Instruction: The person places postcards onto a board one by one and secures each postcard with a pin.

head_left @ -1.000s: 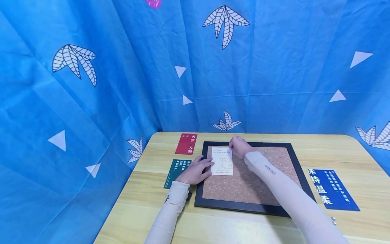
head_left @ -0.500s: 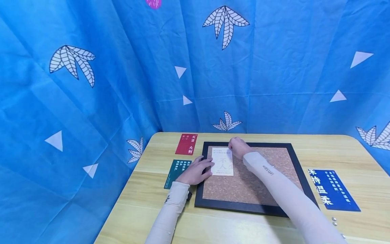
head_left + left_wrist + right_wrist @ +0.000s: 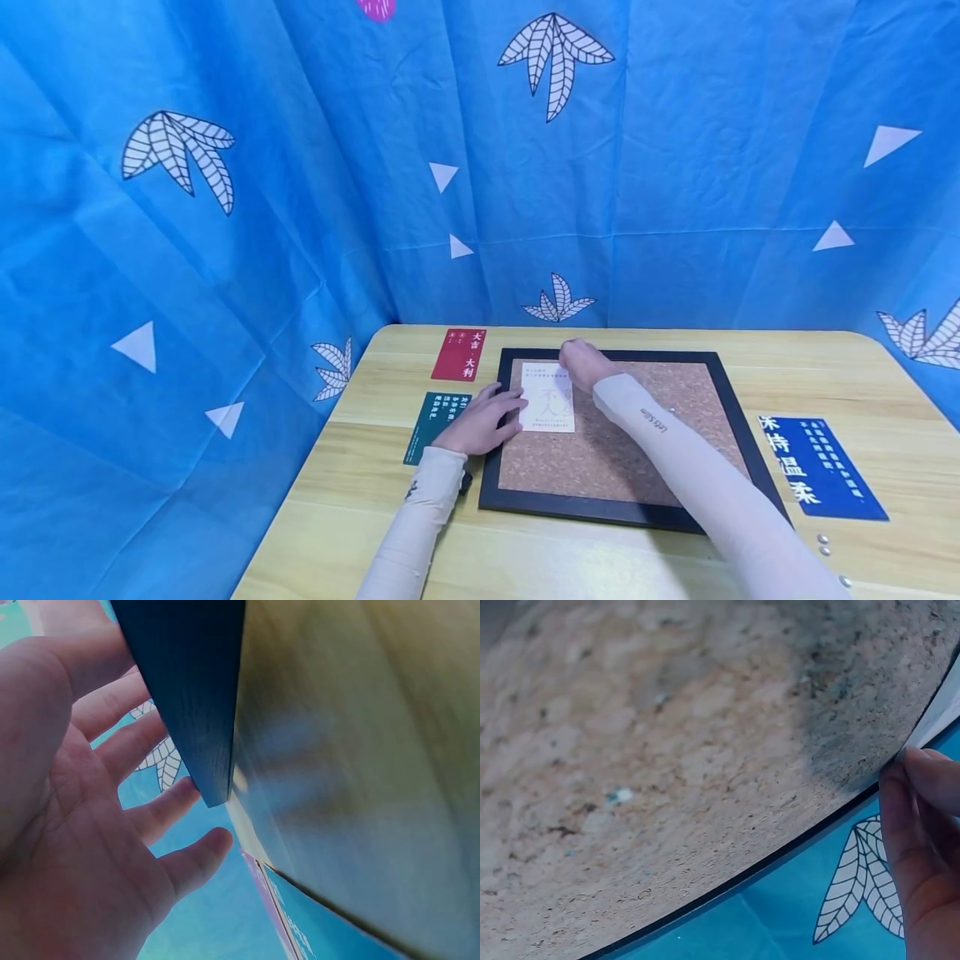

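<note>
A white card (image 3: pixel 547 408) with pale printed characters lies on the upper left of a black-framed cork board (image 3: pixel 600 467). My left hand (image 3: pixel 483 421) reaches over the board's left frame, fingers spread, with fingertips at the card's left edge. In the left wrist view this hand (image 3: pixel 97 810) is beside the dark frame (image 3: pixel 187 690). My right hand (image 3: pixel 587 364) is at the card's upper right corner, fingers curled. The right wrist view has its thumb and index fingertips meeting at the white card's edge (image 3: pixel 937 712); anything small between them is hidden.
Left of the board lie a red card (image 3: pixel 458 354) and a green card (image 3: pixel 435 425), partly behind the left hand. A blue card (image 3: pixel 825 467) lies to the right. Small silver round studs (image 3: pixel 824 550) sit near the right forearm. A blue curtain (image 3: pixel 675 208) hangs behind the table.
My right hand has shifted slightly left along the card's top edge, its forearm lowering a little. The left hand and the card stay in place.
</note>
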### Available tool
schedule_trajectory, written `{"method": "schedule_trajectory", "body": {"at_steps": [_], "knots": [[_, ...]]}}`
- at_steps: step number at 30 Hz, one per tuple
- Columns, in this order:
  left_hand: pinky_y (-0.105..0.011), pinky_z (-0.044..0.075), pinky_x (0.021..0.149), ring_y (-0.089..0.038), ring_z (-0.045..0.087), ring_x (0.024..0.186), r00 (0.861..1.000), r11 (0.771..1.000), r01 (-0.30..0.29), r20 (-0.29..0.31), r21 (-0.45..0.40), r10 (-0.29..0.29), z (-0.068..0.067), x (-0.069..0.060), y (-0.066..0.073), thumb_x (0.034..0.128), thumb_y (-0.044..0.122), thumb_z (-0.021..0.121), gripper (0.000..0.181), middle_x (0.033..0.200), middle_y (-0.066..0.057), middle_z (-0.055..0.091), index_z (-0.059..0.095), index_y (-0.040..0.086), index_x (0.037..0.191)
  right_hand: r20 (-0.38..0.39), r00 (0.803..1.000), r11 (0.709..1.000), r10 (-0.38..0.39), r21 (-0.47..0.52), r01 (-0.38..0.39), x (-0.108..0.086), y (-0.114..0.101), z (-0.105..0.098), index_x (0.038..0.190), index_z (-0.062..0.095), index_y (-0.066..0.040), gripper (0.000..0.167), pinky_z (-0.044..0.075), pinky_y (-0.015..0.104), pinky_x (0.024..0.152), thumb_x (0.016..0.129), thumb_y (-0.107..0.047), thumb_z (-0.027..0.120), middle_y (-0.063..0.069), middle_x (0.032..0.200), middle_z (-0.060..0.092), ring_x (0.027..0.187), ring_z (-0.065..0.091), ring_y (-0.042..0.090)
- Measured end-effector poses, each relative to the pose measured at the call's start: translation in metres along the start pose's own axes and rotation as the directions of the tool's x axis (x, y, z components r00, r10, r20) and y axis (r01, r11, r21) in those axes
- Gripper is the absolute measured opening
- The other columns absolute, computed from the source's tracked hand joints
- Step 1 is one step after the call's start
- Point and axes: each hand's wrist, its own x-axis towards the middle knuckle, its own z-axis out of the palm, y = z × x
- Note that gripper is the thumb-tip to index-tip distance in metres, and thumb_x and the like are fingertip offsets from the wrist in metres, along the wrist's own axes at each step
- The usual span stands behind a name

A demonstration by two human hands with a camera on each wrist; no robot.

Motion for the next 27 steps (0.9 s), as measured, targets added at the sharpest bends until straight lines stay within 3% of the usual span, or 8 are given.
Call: {"method": "schedule_trajectory", "body": {"at_steps": [2, 11, 16, 20, 23, 27], "knots": [[-0.057, 0.037, 0.122, -0.033, 0.026, 0.159, 1.000, 1.000, -0.002, -0.002, 0.001, 0.002, 0.000, 0.000, 0.000, 0.1027, 0.036, 0.063, 0.050, 0.165, 0.002, 0.043, 0.055, 0.025, 0.151, 0.012, 1.000, 1.000, 0.009, -0.013, -0.008, 0.000, 0.000, 0.000, 0.089, 0.077, -0.006, 0.031, 0.058, 0.036, 0.080, 0.089, 0.018, 0.056, 0.010, 0.097, 0.075, 0.079, 0.062, 0.017], [-0.058, 0.035, 0.123, -0.034, 0.025, 0.159, 1.000, 1.000, -0.005, -0.001, -0.002, 0.005, 0.000, 0.000, 0.002, 0.1029, 0.035, 0.063, 0.050, 0.165, 0.001, 0.043, 0.055, 0.024, 0.151, 0.036, 0.999, 0.999, 0.026, -0.019, -0.025, 0.000, -0.001, 0.000, 0.080, 0.070, -0.006, 0.030, 0.053, 0.032, 0.068, 0.089, 0.018, 0.056, 0.009, 0.082, 0.068, 0.071, 0.058, 0.018], [-0.059, 0.035, 0.122, -0.035, 0.024, 0.159, 1.000, 1.000, 0.001, 0.003, -0.014, -0.001, 0.001, -0.001, 0.001, 0.1019, 0.035, 0.064, 0.050, 0.165, 0.000, 0.043, 0.055, 0.023, 0.150, -0.023, 0.999, 1.000, -0.023, 0.019, 0.023, -0.005, 0.003, 0.002, 0.098, 0.078, 0.001, 0.028, 0.061, 0.038, 0.087, 0.089, 0.017, 0.056, 0.017, 0.105, 0.076, 0.099, 0.072, 0.029], [-0.059, 0.035, 0.122, -0.035, 0.024, 0.160, 1.000, 1.000, -0.001, 0.003, -0.015, 0.001, 0.002, 0.000, 0.001, 0.1021, 0.035, 0.064, 0.051, 0.166, 0.001, 0.042, 0.055, 0.024, 0.151, -0.047, 0.998, 0.998, -0.030, 0.050, 0.032, -0.009, 0.007, 0.002, 0.109, 0.079, -0.001, 0.036, 0.058, 0.042, 0.100, 0.090, 0.017, 0.055, 0.019, 0.118, 0.075, 0.117, 0.069, 0.035], [-0.059, 0.035, 0.123, -0.035, 0.023, 0.160, 1.000, 1.000, -0.001, 0.006, -0.012, 0.001, 0.002, 0.000, 0.001, 0.1025, 0.035, 0.063, 0.050, 0.166, 0.001, 0.042, 0.055, 0.024, 0.151, -0.040, 0.999, 0.998, -0.035, 0.053, 0.037, -0.012, 0.009, 0.000, 0.109, 0.079, -0.001, 0.034, 0.059, 0.041, 0.098, 0.091, 0.014, 0.056, 0.019, 0.117, 0.075, 0.115, 0.070, 0.035], [-0.059, 0.035, 0.123, -0.035, 0.023, 0.160, 1.000, 1.000, 0.002, 0.002, -0.022, -0.002, 0.000, -0.001, 0.002, 0.1028, 0.034, 0.063, 0.050, 0.166, 0.001, 0.042, 0.055, 0.024, 0.151, -0.059, 0.996, 0.997, -0.065, 0.037, 0.067, -0.015, 0.014, 0.001, 0.105, 0.081, -0.004, 0.024, 0.062, 0.035, 0.086, 0.093, 0.007, 0.063, 0.016, 0.110, 0.076, 0.103, 0.073, 0.030]]}}
